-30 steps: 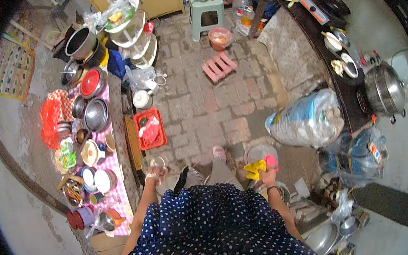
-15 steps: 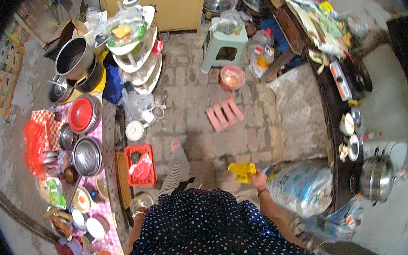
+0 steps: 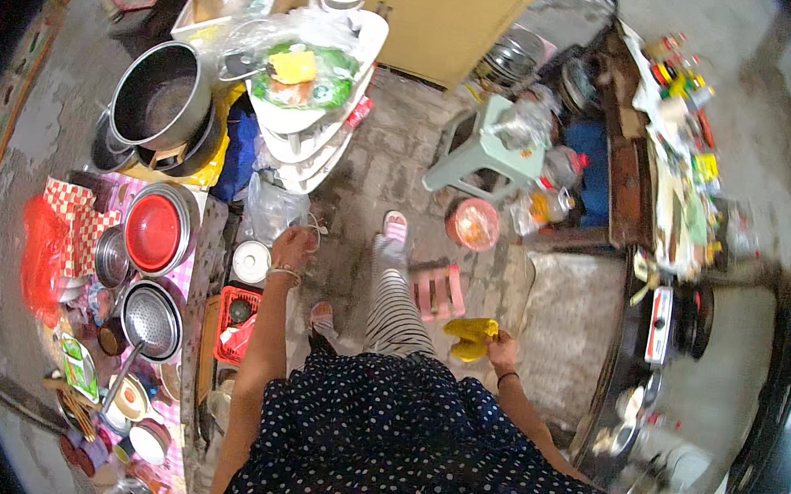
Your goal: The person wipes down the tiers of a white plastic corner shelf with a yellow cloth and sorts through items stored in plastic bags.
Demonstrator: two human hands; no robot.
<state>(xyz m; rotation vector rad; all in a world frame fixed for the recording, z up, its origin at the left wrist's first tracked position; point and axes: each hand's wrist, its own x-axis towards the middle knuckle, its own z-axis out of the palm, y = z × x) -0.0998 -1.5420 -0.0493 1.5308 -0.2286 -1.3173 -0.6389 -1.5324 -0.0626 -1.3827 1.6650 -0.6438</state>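
My left hand point(image 3: 291, 248) is stretched forward with its fingers closed on a small clear thing, which looks like a plastic bag point(image 3: 276, 210) beside the table; I cannot tell for sure. A round metal tin point(image 3: 250, 261) stands just left of that hand. My right hand point(image 3: 500, 352) hangs at my side, shut on a yellow cloth point(image 3: 470, 336). I am mid-step on the brick floor, one sandalled foot point(image 3: 394, 231) ahead of me.
A low table point(image 3: 209, 227) on the left carries pots, metal bowls and a red plate point(image 3: 154, 231). A red basket point(image 3: 235, 325) sits by it. Ahead are stacked white basins point(image 3: 311, 132), a green stool point(image 3: 483, 150), an orange bowl point(image 3: 474, 223) and a pink footstool point(image 3: 439, 290). A cluttered counter point(image 3: 630, 175) runs along the right.
I have walked forward and turned; the stool and basins are now closer. My left hand has reached out toward the bag by the table. The yellow cloth stays in my right hand.
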